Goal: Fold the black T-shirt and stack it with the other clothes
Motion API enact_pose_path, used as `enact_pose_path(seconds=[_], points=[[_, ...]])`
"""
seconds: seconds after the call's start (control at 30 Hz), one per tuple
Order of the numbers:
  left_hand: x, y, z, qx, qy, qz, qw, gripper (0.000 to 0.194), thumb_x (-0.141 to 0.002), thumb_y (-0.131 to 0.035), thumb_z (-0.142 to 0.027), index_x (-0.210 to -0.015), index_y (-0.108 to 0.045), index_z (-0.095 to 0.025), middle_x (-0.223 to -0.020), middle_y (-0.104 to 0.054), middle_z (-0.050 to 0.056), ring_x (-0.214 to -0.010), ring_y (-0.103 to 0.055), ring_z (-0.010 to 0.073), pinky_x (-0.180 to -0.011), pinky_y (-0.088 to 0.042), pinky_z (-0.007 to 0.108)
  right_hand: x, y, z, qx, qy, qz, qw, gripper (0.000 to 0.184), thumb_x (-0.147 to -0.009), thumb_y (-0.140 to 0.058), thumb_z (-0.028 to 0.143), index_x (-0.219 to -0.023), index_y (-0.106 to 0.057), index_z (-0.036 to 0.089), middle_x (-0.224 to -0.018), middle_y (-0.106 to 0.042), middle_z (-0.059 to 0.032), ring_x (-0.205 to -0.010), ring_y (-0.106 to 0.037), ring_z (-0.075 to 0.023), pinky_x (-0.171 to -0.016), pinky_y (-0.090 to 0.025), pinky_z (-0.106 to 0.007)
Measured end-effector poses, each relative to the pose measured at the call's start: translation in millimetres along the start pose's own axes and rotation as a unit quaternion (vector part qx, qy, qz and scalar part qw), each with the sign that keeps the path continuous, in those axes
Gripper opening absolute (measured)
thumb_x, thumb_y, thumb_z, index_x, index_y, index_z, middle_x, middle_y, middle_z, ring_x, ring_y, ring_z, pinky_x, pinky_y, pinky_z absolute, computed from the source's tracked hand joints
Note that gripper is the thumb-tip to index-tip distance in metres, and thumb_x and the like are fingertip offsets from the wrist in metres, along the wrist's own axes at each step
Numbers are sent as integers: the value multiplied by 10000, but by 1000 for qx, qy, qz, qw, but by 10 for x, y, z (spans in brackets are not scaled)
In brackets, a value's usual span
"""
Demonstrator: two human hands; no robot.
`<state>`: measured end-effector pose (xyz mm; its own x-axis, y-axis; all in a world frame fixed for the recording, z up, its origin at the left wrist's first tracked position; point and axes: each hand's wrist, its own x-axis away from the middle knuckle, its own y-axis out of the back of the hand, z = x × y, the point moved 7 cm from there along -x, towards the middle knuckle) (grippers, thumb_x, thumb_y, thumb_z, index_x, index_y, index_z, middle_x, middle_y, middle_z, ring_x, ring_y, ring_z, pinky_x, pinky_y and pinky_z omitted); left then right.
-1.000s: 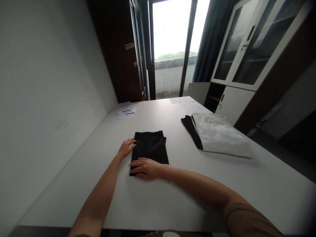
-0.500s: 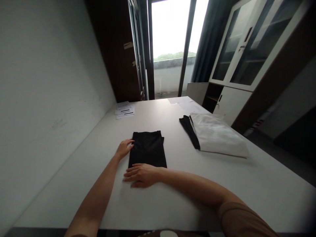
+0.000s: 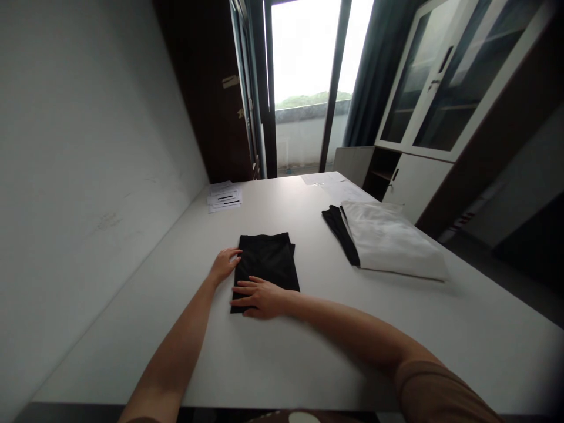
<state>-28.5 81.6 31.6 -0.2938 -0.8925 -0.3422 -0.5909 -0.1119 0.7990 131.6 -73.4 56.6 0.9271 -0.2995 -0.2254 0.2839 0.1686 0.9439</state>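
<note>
A folded black garment (image 3: 267, 258), perhaps trousers, lies flat on the white table (image 3: 282, 364) in front of me. At its left edge rests my left hand (image 3: 225, 263), fingers stretched out and the tips touching the cloth. My right hand (image 3: 259, 298) lies palm down across the near part of the garment, its fingers spread and pointing left. Part of the lower cloth is hidden under that hand and forearm. Neither hand grips anything.
To the right lies a folded white cloth (image 3: 392, 244) with a black folded piece (image 3: 340, 235) beside its left edge. Papers (image 3: 224, 197) sit at the far left corner, and more sheets (image 3: 339, 187) at the far right. A wall (image 3: 88, 235) borders the left side.
My right hand has moved away from me, from the garment's near edge up onto the cloth, uncovering its near left corner. My left hand has stayed at the left edge.
</note>
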Motion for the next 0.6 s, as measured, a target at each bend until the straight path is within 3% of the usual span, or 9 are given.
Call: enact_pose_path(seconds=[0.13, 0.23, 0.37, 0.6], points=[[1, 21, -213, 93, -26, -8, 995, 342, -904, -588, -278, -1219, -717, -243, -1474, -579, 66, -1383, -518, 250, -1211, -364, 458, 7, 34, 47, 5, 25, -7, 1000, 492, -1051, -472, 425, -1522, -497, 284, -1594, -425, -88, -1485, -376, -293, -1193, -288, -554], [20, -76, -424, 153, -62, 44, 985, 374, -932, -570, -287, -1287, -684, -255, -1509, -550, 53, -1420, -485, 238, -1217, -365, 438, 13, 64, 63, 3, 44, -13, 999, 469, -1046, -479, 392, -1498, -530, 276, -1569, -461, -98, -1460, -411, -289, -1174, -322, -532], [38, -248, -477, 78, -79, 99, 989, 358, -978, -545, -343, -1295, -694, -270, -1500, -563, 39, -1471, -416, 253, -1245, -312, 477, 5, 69, 65, -17, 64, -8, 998, 453, -1014, -541, 368, -1458, -576, 283, -1534, -507, -97, -1443, -435, -269, -1169, -333, -482], [16, -353, -226, -73, -50, 96, 992, 483, -1038, -448, -459, -1478, -551, -288, -1616, -421, 37, -1539, -269, 304, -1250, -219, 557, -25, 97, 209, -65, 78, 7, 995, 479, -981, -594, 368, -1451, -579, 283, -1549, -488, -100, -1456, -425, -276, -1197, -283, -507]])
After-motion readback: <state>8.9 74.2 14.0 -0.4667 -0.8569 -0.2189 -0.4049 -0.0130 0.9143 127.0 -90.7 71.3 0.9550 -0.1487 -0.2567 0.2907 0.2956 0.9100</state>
